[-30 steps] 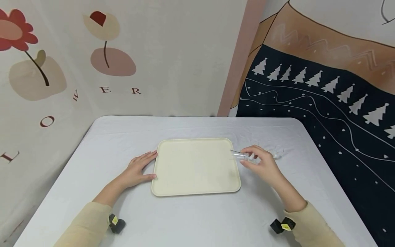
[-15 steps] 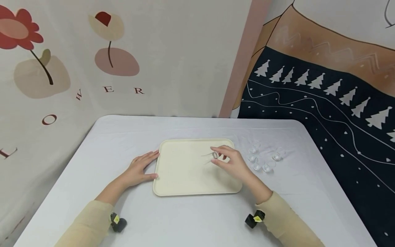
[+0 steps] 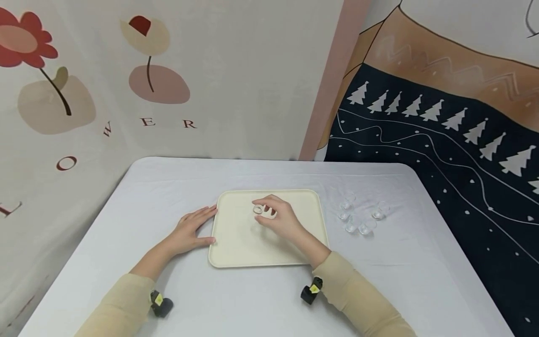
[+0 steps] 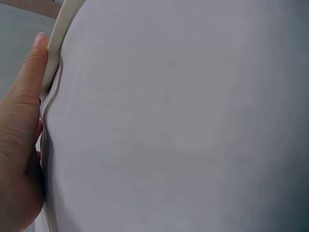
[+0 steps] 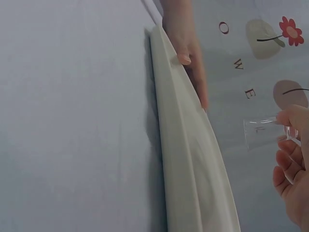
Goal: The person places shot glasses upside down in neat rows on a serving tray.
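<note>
A cream rectangular tray (image 3: 236,243) lies on the white-covered table. At its left edge rests my left hand (image 3: 187,234), fingers spread and straight, fingertips and thumb at the rim; the left wrist view has the thumb (image 4: 34,72) against the tray's side. Over the tray, left of its middle, my right hand (image 3: 280,217) pinches a small clear cup (image 3: 258,209) between thumb and fingers. In the right wrist view the cup (image 5: 260,133) is gripped at its narrow base end, its wide mouth turned down toward the tray and apart from it.
Several more small clear cups (image 3: 366,227) stand in a loose group on the white tablecloth (image 3: 261,299), right of the tray. Behind the table hangs a printed curtain (image 3: 244,93), with a dark tree-patterned cloth (image 3: 421,140) at the right.
My right hand has carried the clear cup leftward from the tray's right edge to over the tray, and the cup has turned mouth down. My left hand has stayed at the tray's left rim.
</note>
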`<state>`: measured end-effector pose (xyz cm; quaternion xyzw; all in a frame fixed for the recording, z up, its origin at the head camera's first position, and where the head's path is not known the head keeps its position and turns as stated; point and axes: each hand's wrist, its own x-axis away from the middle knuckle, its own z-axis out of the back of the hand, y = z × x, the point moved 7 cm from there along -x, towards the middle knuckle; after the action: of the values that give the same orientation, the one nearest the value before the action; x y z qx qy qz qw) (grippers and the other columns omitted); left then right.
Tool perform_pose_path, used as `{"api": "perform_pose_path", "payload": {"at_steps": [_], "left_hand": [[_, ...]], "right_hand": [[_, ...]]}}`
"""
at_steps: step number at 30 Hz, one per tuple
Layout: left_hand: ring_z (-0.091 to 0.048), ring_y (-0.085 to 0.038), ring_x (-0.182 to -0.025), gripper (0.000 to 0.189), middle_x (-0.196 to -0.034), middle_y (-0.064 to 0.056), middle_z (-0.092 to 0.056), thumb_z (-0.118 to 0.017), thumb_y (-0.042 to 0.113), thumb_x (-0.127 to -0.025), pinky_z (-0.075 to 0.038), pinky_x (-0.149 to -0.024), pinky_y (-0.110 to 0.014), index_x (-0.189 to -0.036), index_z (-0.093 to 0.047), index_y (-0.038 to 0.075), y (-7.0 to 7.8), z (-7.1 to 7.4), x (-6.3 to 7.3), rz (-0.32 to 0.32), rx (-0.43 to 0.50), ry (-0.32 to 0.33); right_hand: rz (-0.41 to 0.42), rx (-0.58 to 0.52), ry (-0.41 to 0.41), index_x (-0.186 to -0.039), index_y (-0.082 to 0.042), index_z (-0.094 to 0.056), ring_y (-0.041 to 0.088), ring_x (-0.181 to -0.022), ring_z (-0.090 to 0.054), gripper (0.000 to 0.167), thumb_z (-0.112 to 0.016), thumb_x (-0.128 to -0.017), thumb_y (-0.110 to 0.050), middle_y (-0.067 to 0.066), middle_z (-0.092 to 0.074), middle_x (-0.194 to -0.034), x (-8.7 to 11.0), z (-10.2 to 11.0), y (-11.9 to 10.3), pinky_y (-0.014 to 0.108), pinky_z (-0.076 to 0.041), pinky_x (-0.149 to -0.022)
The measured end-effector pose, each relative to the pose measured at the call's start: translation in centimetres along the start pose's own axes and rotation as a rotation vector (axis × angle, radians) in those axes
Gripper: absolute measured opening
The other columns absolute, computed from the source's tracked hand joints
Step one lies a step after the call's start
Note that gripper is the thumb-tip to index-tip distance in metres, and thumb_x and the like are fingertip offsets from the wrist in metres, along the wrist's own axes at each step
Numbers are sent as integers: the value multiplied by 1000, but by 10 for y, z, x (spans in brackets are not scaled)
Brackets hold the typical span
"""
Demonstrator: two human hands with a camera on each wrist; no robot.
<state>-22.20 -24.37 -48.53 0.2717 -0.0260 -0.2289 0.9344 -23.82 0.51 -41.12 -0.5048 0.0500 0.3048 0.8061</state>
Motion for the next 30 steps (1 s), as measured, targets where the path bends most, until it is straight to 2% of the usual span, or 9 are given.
{"api": "perform_pose_path", "payload": {"at_steps": [9, 14, 20, 27, 30], "left_hand": [[-25, -37, -138, 91, -153, -11, -31, -75, 49, -77, -13, -105, -62, -148, -36, 9, -2, -1, 2, 6, -18, 4], [-25, -38, -138, 90, -153, -12, -30, -75, 48, -77, -13, -104, -63, -148, -36, 8, 0, -1, 2, -9, -8, 7], [-26, -38, -138, 90, -153, -12, -31, -76, 46, -77, -13, -104, -64, -147, -36, 7, 0, 0, 2, -22, -7, 13], [-25, -38, -138, 91, -153, -12, -31, -76, 47, -77, -13, -105, -64, -148, -36, 7, -1, 0, 1, -21, -9, 13], [-25, -37, -138, 90, -153, -12, -31, -76, 47, -77, -12, -105, -64, -148, -36, 7, -1, -1, 1, -19, -11, 9]], "right_hand": [[36, 9, -52, -119, -7, -68, 22, -83, -56, 37, -76, -83, -9, 1, -64, -103, -21, -41, -1, 21, -45, -65], [2, 27, -95, -121, -9, -67, 22, -88, -58, 38, -76, -84, -13, 2, -64, -104, -29, -59, 1, 20, -46, -70], [-33, 48, -125, -122, -12, -66, 21, -91, -58, 39, -75, -85, -17, -2, -63, -104, -38, -75, 3, 18, -45, -72], [-57, 145, -133, -121, -15, -68, 10, -88, -57, 39, -77, -84, -21, -6, -64, -100, -46, -90, 10, 15, -44, -73], [-73, 165, -145, -121, -15, -68, 10, -88, -56, 39, -77, -84, -21, -5, -64, -100, -47, -92, 10, 16, -44, -73]]}}
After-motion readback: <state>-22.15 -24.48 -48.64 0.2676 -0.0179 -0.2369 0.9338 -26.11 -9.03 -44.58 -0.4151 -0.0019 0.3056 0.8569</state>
